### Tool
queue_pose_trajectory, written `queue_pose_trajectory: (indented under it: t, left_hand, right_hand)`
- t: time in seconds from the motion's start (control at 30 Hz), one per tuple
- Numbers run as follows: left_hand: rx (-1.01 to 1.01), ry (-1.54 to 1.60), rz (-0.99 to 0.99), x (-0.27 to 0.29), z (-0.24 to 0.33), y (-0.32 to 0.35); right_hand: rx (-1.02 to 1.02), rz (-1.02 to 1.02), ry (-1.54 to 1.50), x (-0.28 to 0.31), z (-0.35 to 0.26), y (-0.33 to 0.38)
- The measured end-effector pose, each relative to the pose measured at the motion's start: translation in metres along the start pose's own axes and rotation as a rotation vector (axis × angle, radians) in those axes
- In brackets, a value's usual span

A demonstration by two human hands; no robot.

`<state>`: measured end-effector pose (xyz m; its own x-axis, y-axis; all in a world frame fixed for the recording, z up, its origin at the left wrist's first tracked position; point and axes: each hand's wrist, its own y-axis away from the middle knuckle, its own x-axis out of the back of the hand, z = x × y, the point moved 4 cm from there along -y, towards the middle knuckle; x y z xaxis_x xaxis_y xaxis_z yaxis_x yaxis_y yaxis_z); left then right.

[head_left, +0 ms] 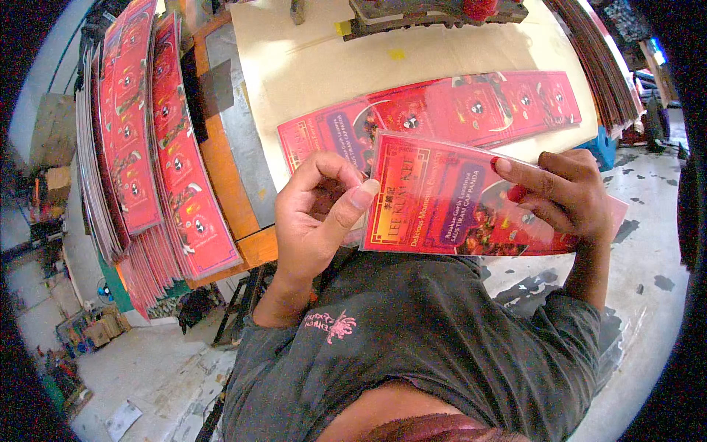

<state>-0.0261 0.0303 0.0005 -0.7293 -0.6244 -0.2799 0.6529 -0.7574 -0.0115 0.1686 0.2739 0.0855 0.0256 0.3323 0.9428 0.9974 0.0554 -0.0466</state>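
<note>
Held strip (427, 210): red, glossy, clear film edge, gold corner pattern, lettering, purple label, food picture. It's in front of the chest, above the shirt (420, 317), face visible, tilted down a bit to the right. Left hand (320, 210) pinches its left edge, thumb on the face, index finger bent close to the thumb; no wide gap. Right hand (571, 195) holds the right part, fingers over the face, red on two fingertips; thumb hidden, so can't tell how tight. Strip's right end shows past that hand.

Just beyond, second strip (471, 110), same red design, lies on cream board (294, 62), partly covered by the held one. Farther: dark metal tool (412, 20) at top, red strip stacks (125, 125) on the left, brown stack (600, 66) on the right.
</note>
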Motion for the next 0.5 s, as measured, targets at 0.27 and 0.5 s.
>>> queue_pose_trajectory:
  t: [0.27, 0.5]
  left_hand:
    - [-0.044, -0.088, 0.012, 0.0013, 0.0070, -0.0003]
    - [-0.066, -0.179, 0.027, 0.0024, 0.0055, -0.0004]
  right_hand:
    - [0.041, 0.068, -0.067, -0.0018, -0.0011, -0.0054]
    - [0.003, 0.054, -0.053, -0.0016, -0.0024, -0.0064]
